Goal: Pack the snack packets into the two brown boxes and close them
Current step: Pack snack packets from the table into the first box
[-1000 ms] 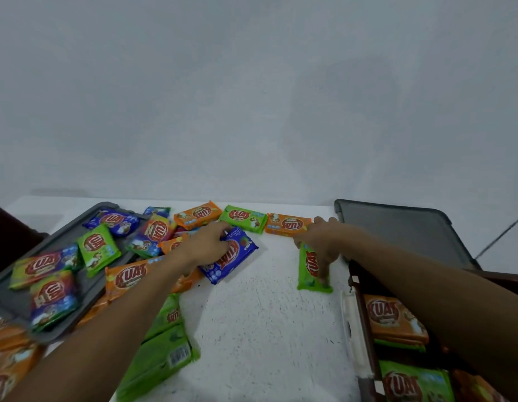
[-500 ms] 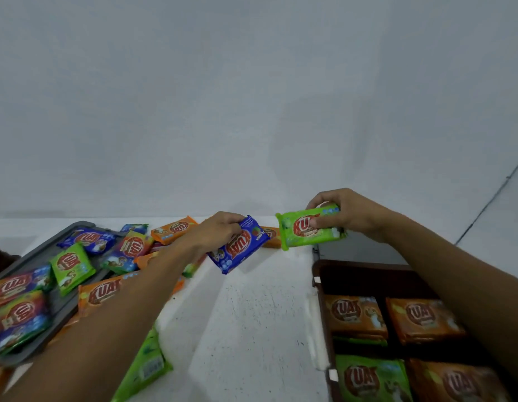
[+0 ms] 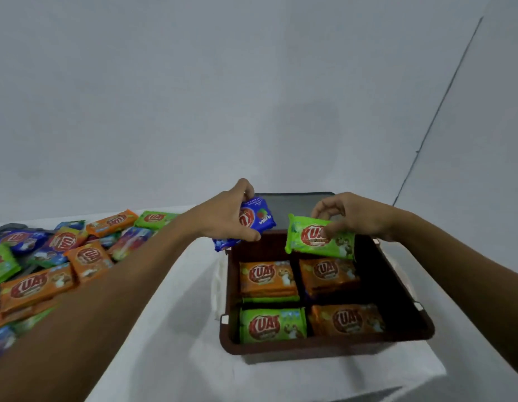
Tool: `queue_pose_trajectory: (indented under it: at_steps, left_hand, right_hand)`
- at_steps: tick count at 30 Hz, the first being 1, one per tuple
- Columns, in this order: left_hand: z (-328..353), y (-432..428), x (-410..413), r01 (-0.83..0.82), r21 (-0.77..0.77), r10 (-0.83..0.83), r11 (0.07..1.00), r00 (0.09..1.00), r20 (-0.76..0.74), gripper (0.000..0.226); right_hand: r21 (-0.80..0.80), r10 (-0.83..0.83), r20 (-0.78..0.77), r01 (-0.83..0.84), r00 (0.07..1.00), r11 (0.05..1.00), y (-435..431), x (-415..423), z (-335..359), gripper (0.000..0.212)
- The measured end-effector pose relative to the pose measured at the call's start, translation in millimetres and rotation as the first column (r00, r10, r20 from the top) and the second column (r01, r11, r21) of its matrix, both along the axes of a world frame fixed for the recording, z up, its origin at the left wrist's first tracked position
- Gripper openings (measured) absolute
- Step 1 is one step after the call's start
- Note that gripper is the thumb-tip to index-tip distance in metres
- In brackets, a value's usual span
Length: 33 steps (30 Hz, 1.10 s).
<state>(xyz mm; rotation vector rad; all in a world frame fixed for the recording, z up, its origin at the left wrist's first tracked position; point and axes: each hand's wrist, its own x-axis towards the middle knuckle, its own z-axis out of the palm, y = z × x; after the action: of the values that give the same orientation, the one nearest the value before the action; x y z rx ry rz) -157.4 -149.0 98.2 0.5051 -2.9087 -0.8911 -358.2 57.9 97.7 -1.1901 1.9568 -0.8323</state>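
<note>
An open brown box (image 3: 327,348) stands on the white table with orange packets (image 3: 267,277) and a green packet (image 3: 272,324) stacked inside. My left hand (image 3: 228,217) grips a blue packet (image 3: 259,220) over the box's far left corner. My right hand (image 3: 353,216) pinches a green packet (image 3: 320,240) by its top edge, above the box's empty far right part. Only one brown box is in view.
Behind the box leans its grey lid (image 3: 292,203). On the left a heap of orange, green and blue packets (image 3: 63,256) lies over a grey tray (image 3: 5,229). The white table (image 3: 176,329) ends at an edge near the bottom right.
Both hands lifted their packets off the table and carried them right, over the brown box. The view swung right, bringing the whole box into sight.
</note>
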Motion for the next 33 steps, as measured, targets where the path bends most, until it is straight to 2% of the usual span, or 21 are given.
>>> queue_pose_trajectory:
  at_steps: [3, 5, 9, 11, 13, 14, 15, 16, 17, 19, 21, 23, 25, 27, 33]
  left_hand:
    - [-6.9, 29.7, -13.9, 0.15, -0.103, -0.149, 0.983, 0.989, 0.018, 0.066]
    - [-16.2, 48.4, -21.2, 0.218, -0.196, -0.206, 0.956, 0.975, 0.083, 0.065]
    - [-47.3, 70.7, -25.6, 0.289, -0.491, -0.212, 0.822, 0.955, 0.206, 0.071]
    - [-59.1, 75.3, -23.2, 0.3, -0.59, -0.185, 0.75, 0.951, 0.249, 0.07]
    - [-64.1, 76.3, -20.3, 0.301, -0.654, -0.163, 0.694, 0.951, 0.265, 0.064]
    - [-65.0, 76.9, -19.3, 0.295, -0.666, -0.151, 0.685, 0.952, 0.266, 0.062]
    - [-65.4, 76.8, -19.3, 0.284, -0.664, -0.142, 0.692, 0.955, 0.26, 0.062]
    - [-65.9, 77.2, -19.6, 0.268, -0.648, -0.133, 0.713, 0.959, 0.251, 0.061]
    - [-66.5, 76.8, -20.1, 0.252, -0.625, -0.123, 0.738, 0.962, 0.243, 0.062]
    - [-67.5, 76.0, -21.1, 0.228, -0.586, -0.11, 0.778, 0.967, 0.23, 0.064]
    - [-68.4, 75.7, -21.7, 0.228, -0.581, -0.109, 0.781, 0.966, 0.232, 0.068]
    - [-69.6, 77.8, -22.8, 0.265, -0.613, -0.119, 0.744, 0.956, 0.269, 0.076]
    - [-70.8, 80.0, -24.1, 0.291, -0.65, -0.114, 0.702, 0.947, 0.301, 0.083]
    - [-71.5, 80.0, -24.2, 0.277, -0.657, -0.098, 0.701, 0.95, 0.296, 0.084]
    - [-71.6, 80.5, -25.1, 0.279, -0.673, -0.1, 0.685, 0.951, 0.293, 0.081]
  right_hand:
    - [0.079, 0.091, -0.206, -0.076, 0.974, 0.994, 20.4, -6.1, -10.2, 0.023]
    - [0.118, 0.14, -0.361, -0.104, 0.922, 0.988, 29.3, -6.2, -20.2, 0.021]
    - [0.067, 0.131, -0.662, -0.116, 0.738, 0.991, 39.0, -2.3, -50.5, 0.024]
    - [0.016, 0.088, -0.757, -0.116, 0.647, 0.993, 42.7, 0.6, -63.2, 0.027]
    - [-0.019, 0.054, -0.834, -0.126, 0.549, 0.992, 44.7, 4.0, -69.8, 0.029]
    - [-0.024, 0.043, -0.886, -0.138, 0.462, 0.99, 44.9, 5.0, -71.1, 0.029]
    - [-0.021, 0.038, -0.922, -0.147, 0.386, 0.989, 45.0, 5.0, -71.4, 0.029]
    - [-0.009, 0.046, -0.932, -0.151, 0.36, 0.989, 45.3, 4.9, -71.2, 0.031]
    - [0.013, 0.072, -0.921, -0.154, 0.382, 0.988, 45.2, 5.5, -69.4, 0.033]
    - [0.098, 0.175, -0.857, -0.181, 0.484, 0.979, 43.8, 6.1, -67.1, 0.04]
    - [0.197, 0.276, -0.801, -0.201, 0.531, 0.96, 41.0, 6.2, -65.7, 0.05]
    - [0.254, 0.315, -0.795, -0.186, 0.519, 0.949, 39.6, 5.2, -66.1, 0.061]
    - [0.292, 0.335, -0.834, -0.163, 0.438, 0.942, 38.3, 5.2, -70.2, 0.066]
    - [0.294, 0.326, -0.859, -0.14, 0.396, 0.945, 36.6, 5.2, -74.1, 0.068]
    - [0.279, 0.302, -0.858, -0.115, 0.415, 0.953, 39.4, 6.0, -75.4, 0.066]
